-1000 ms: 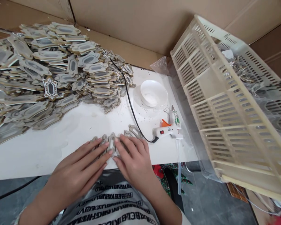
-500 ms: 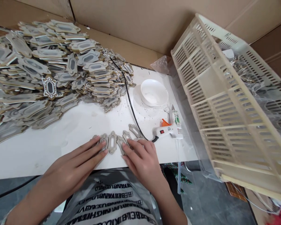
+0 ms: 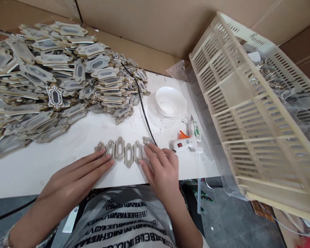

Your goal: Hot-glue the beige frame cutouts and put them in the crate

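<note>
Item: row of small ornate frame pieces, laid side by side near the front edge of the white table. My left hand lies flat, fingers spread, tips on the row's left end; my right hand lies flat too, tips on its right end, apparently to keep the pieces aligned. Nothing pinched. Outward: glue gun, white bowl, heap of frame pieces, slatted crate. My shirt print repeats letters I cannot read with confidence.

pieces row between hands, glue gun right.
</note>
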Tool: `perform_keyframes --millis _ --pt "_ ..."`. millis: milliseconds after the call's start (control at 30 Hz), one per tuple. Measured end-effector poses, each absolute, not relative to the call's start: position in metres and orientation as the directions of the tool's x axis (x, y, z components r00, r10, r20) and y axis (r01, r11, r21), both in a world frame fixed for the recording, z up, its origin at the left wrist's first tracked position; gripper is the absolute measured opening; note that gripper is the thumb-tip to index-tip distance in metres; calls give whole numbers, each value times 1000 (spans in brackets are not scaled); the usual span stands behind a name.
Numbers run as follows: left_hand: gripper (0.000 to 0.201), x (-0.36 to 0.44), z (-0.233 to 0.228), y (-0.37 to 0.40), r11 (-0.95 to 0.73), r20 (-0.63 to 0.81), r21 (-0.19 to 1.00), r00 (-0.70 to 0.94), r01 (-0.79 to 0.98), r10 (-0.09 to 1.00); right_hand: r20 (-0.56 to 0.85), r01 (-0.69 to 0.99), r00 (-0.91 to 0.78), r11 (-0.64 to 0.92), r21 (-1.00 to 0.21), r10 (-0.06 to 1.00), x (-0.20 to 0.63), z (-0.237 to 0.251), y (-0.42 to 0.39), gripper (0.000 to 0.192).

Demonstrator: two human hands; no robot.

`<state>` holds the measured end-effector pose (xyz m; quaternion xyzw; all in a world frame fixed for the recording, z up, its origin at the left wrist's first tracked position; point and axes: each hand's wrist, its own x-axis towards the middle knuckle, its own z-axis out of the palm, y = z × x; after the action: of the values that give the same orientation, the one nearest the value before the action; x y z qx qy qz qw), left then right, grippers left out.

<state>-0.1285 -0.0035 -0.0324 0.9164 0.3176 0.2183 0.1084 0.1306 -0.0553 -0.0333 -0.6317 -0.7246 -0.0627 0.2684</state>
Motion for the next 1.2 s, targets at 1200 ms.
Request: perform_keyframes --millis 1200 --pt "35 -137 -30 22 -520 310 213 447 827 839 337 807 -489 564 -174 804 64 -27 -43 35"
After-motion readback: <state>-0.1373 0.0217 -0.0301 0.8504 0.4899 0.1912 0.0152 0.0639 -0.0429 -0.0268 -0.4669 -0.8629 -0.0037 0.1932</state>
